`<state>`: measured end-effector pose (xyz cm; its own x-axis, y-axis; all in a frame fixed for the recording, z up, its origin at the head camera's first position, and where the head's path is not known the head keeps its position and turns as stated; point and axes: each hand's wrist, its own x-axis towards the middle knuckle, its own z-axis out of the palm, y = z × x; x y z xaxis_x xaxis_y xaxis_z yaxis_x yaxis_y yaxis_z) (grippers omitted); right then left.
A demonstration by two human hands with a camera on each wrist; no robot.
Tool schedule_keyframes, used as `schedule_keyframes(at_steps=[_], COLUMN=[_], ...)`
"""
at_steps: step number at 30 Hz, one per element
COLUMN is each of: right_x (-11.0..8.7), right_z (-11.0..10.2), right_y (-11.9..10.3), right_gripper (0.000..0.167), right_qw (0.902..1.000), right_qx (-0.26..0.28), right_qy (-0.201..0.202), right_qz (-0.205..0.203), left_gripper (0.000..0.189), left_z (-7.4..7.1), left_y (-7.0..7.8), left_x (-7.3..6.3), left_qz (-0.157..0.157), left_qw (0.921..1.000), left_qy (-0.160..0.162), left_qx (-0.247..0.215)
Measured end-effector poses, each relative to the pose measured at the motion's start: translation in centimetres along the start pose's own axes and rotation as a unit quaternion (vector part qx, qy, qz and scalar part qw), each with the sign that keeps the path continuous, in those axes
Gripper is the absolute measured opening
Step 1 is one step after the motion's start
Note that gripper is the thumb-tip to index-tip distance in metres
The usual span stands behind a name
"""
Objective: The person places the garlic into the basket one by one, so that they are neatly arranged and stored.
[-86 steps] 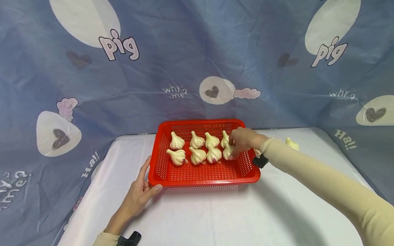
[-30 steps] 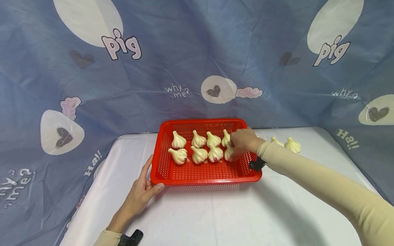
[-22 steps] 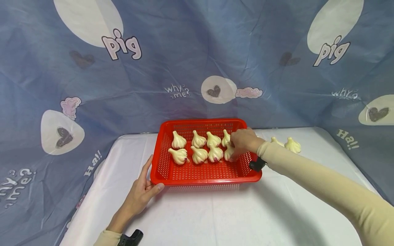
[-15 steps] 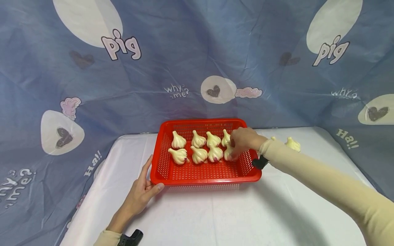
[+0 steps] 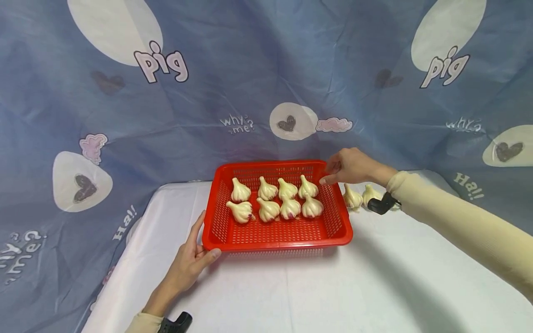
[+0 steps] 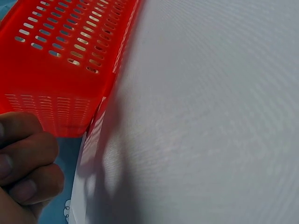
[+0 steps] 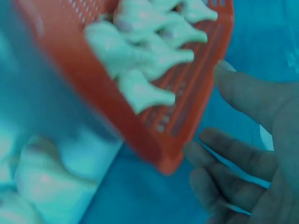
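Note:
A red plastic basket [image 5: 275,246] holds two rows of garlic bulbs, among them a front-right garlic bulb [image 5: 312,206] and a back-right garlic bulb [image 5: 307,187]. My left hand [image 5: 189,263] grips the basket's front left corner, thumb at the rim and fingers along the side. In the left wrist view its curled fingers [image 6: 29,161] show beside the basket's perforated wall [image 6: 70,32]. My right hand [image 5: 351,165] hangs over the back right corner, holding nothing, thumb and fingers apart. The right wrist view shows its thumb [image 7: 247,95] and loosely bent fingers beyond the basket corner.
Right of the basket, on the white-covered table [image 5: 266,291], lie a garlic bulb [image 5: 352,197] and another garlic bulb [image 5: 370,193]. A further one is mostly hidden behind the right wrist's black camera [image 5: 383,204]. A blue printed cloth [image 5: 233,83] hangs close behind the basket.
My right hand has left the front-right garlic bulb and moved up and to the right, past the basket's rim; that bulb now lies uncovered. The left hand stays at its corner.

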<state>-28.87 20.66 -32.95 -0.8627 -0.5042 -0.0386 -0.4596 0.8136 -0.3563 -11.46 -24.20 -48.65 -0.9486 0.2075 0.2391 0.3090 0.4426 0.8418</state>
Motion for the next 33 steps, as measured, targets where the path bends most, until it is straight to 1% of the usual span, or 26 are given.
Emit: schedule_keyframes(at_steps=[3,5,9,12,15,20,23,26,29,33], right_x=[-0.8,-1.3,-2.4,-3.2,-3.9,-4.6,-4.7,-4.7,-4.7,-4.7], right_z=[-0.8,-1.0,-0.7,0.1,1.3,3.0,3.8,4.6,5.3,5.9], right_y=[1.3,2.2,4.2,5.5,6.7,7.7,8.0,8.4,8.8,9.3], right_gripper=[0.036,0.036,0.038,0.037,0.038,0.045,0.043,0.038,0.034,0.036], right_qw=[0.9997,0.9995,0.9996,0.9994,0.9991,0.9988,0.9987,0.9987,0.9993,0.9998], right_qx=[-0.011,-0.013,-0.020,-0.028,-0.032,-0.028,-0.011,-0.004,-0.012,-0.010], right_qy=[0.018,0.025,0.010,-0.012,-0.026,-0.041,-0.050,-0.048,-0.032,-0.016], right_qz=[0.009,0.012,0.018,0.016,0.006,-0.001,-0.007,-0.013,-0.016,-0.011], left_gripper=[0.100,0.100,0.100,0.101,0.100,0.100,0.101,0.101,0.101,0.101], left_z=[0.0,0.0,-0.1,-0.1,0.0,0.1,0.1,0.2,0.2,0.2], left_y=[0.0,0.1,0.1,0.1,0.1,0.0,0.0,0.0,0.0,0.0], left_x=[0.0,0.0,0.1,0.1,0.1,0.0,0.0,0.0,0.0,0.0], left_qz=[-0.003,-0.003,0.000,0.003,0.004,0.007,0.007,0.006,0.006,0.007], left_qw=[1.0000,1.0000,1.0000,1.0000,1.0000,1.0000,1.0000,1.0000,1.0000,0.9999], left_qy=[0.000,0.001,0.004,0.005,0.004,0.003,0.004,0.005,0.006,0.008], left_qx=[0.000,0.001,0.006,0.008,0.006,0.004,0.003,0.002,0.002,0.002])
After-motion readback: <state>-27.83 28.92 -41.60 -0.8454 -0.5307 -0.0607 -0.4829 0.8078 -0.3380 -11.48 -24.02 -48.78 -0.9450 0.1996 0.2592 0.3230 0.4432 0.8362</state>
